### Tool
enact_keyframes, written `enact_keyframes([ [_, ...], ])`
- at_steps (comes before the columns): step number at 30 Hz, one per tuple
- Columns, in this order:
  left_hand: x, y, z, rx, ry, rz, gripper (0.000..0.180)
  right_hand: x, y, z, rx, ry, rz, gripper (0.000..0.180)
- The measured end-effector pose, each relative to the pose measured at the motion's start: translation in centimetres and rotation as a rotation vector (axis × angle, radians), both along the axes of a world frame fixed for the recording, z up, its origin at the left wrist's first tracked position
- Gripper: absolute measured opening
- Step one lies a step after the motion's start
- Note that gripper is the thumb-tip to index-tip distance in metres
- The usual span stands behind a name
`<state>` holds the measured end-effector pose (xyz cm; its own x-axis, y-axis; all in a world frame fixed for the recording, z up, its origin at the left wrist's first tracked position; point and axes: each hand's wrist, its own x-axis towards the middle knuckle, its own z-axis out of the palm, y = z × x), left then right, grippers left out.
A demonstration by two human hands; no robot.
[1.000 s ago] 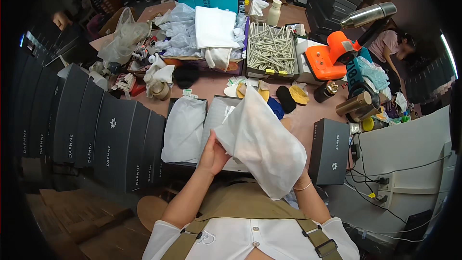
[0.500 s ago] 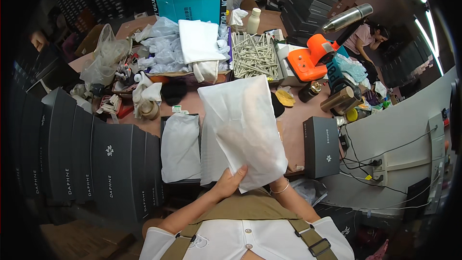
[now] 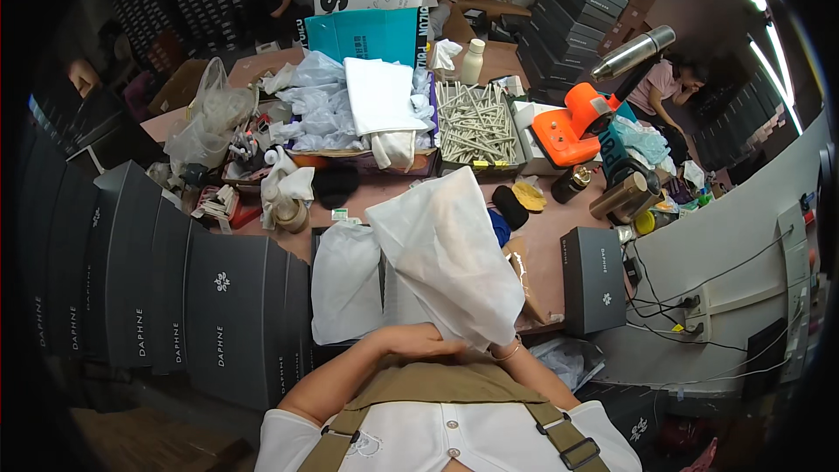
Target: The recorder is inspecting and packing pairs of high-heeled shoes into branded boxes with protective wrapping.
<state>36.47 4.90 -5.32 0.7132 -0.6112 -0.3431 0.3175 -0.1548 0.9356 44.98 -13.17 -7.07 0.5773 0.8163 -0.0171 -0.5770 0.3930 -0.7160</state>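
In front of my chest a thin white bag [image 3: 450, 262] is held up at a tilt, a pale pinkish shape showing faintly through it. At the bag's lower edge my left hand [image 3: 424, 341] is closed, its fingertips partly hidden by the fabric. My right hand [image 3: 504, 350] reaches in at the bag's lower right corner; little more than the braceleted wrist shows, and its fingers are covered by the bag. Behind the hands lies an open dark shoebox [image 3: 328, 351] holding a white wrapped bundle [image 3: 345, 284] and, beside it, white paper [image 3: 402, 301].
Dark shoeboxes [image 3: 236, 315] stand stacked at left, and a closed shoebox [image 3: 594, 280] sits at right. Farther back are a tray of pale paper sticks [image 3: 476, 122], a box of crumpled tissue [image 3: 319, 105], an orange device [image 3: 564, 127] and a bottle [image 3: 472, 61]. Cables [image 3: 664, 301] run along the right panel.
My left hand has moved from pinching the bag's front to its lower edge, fingers now tucked lower. The bag's top has tilted and dropped slightly. The view has shifted a little.
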Motion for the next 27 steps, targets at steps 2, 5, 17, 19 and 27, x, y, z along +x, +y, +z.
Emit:
enact_keyframes([
  [2,0.1,2.5,0.5,-0.138,0.041,0.231,0.064,-0.1,-0.5,0.5,-0.211,-0.466,-0.077,0.046],
  [5,-1.6,2.3,-1.1,-0.838,0.454,1.071,0.068,0.4,3.6,2.4,-0.54,-1.713,-0.2,0.045],
  [17,-2.3,4.1,-0.9,-0.694,0.147,1.58,0.05,-1.8,1.6,3.2,-0.337,-1.141,0.306,0.045],
  [19,-0.7,3.3,-1.3,-0.423,-0.14,1.571,0.051,-0.6,-0.7,3.2,-0.559,-0.74,-0.023,0.071],
  [27,-4.0,-2.2,-3.6,0.222,-0.239,0.886,0.039,5.0,-0.2,-1.7,-0.147,0.427,-0.302,0.06],
])
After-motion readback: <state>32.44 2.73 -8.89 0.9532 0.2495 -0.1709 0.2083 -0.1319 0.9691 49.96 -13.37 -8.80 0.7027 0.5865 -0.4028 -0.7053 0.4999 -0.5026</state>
